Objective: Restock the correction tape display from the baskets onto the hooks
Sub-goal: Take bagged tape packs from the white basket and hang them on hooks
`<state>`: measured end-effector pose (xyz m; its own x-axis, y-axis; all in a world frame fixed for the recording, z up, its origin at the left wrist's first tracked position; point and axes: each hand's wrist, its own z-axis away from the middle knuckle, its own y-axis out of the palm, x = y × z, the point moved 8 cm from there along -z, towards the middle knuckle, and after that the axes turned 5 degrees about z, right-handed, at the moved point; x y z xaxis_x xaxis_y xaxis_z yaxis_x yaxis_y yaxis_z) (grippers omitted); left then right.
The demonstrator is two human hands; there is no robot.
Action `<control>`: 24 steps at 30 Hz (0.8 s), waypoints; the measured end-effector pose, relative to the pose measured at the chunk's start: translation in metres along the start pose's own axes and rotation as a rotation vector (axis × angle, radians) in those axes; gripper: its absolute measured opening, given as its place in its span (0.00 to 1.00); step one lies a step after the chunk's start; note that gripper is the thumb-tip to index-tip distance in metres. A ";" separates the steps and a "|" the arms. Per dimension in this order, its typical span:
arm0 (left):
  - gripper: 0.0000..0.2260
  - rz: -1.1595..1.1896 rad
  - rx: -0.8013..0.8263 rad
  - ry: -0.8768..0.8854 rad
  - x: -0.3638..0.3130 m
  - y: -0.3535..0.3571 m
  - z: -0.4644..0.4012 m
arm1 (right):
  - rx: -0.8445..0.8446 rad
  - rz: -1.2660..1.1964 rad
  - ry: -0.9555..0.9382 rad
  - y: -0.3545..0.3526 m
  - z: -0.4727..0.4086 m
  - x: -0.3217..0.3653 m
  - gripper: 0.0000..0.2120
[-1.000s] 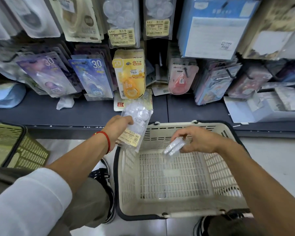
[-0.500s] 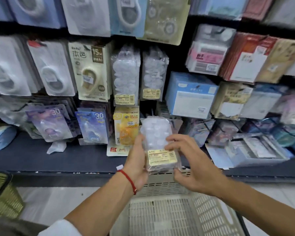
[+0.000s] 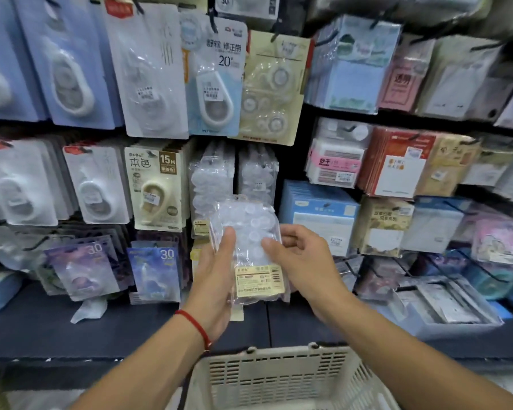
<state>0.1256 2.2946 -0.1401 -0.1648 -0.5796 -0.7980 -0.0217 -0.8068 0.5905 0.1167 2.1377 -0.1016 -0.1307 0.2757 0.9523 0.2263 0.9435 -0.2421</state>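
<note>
While a wall of hanging correction tape packs (image 3: pixel 157 187) fills the view, two bare hands hold up one clear bag of refill tapes (image 3: pixel 246 247) in front of matching bags on the hooks (image 3: pixel 211 184). The left hand (image 3: pixel 216 279) grips its left edge, fingers curled behind it. The right hand (image 3: pixel 299 261) pinches its right side. A cream basket (image 3: pixel 279 377) sits below on the floor.

Both hands have lifted the clear pack (image 3: pixel 246 247) from the basket (image 3: pixel 279 377) (now below) toward the hooks.
</note>
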 end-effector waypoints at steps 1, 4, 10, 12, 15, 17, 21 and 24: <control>0.20 -0.014 0.018 0.010 -0.011 0.002 -0.002 | 0.008 -0.056 -0.001 0.002 -0.006 0.008 0.12; 0.23 -0.106 0.023 0.079 -0.045 -0.003 -0.011 | -0.002 -0.171 0.002 0.004 -0.021 0.027 0.14; 0.32 -0.197 -0.076 0.277 -0.069 -0.038 -0.021 | -0.102 -0.110 0.017 0.000 -0.047 0.025 0.18; 0.39 -0.196 -0.091 0.294 -0.070 -0.042 -0.024 | -0.097 -0.095 0.011 0.002 -0.053 0.023 0.16; 0.35 -0.183 -0.107 0.327 -0.074 -0.044 -0.029 | -0.085 -0.098 -0.010 0.005 -0.060 0.022 0.14; 0.28 -0.190 -0.105 0.335 -0.075 -0.046 -0.033 | -0.096 -0.095 -0.020 0.004 -0.061 0.020 0.13; 0.15 -0.235 -0.116 0.358 -0.074 -0.053 -0.037 | -0.156 -0.053 -0.036 0.000 -0.059 0.018 0.13; 0.18 -0.260 -0.097 0.391 -0.078 -0.052 -0.033 | -0.189 -0.069 -0.030 -0.006 -0.057 0.021 0.11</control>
<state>0.1723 2.3776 -0.1127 0.2180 -0.3418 -0.9141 0.0821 -0.9269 0.3662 0.1678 2.1270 -0.0695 -0.1801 0.2192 0.9589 0.3925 0.9099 -0.1343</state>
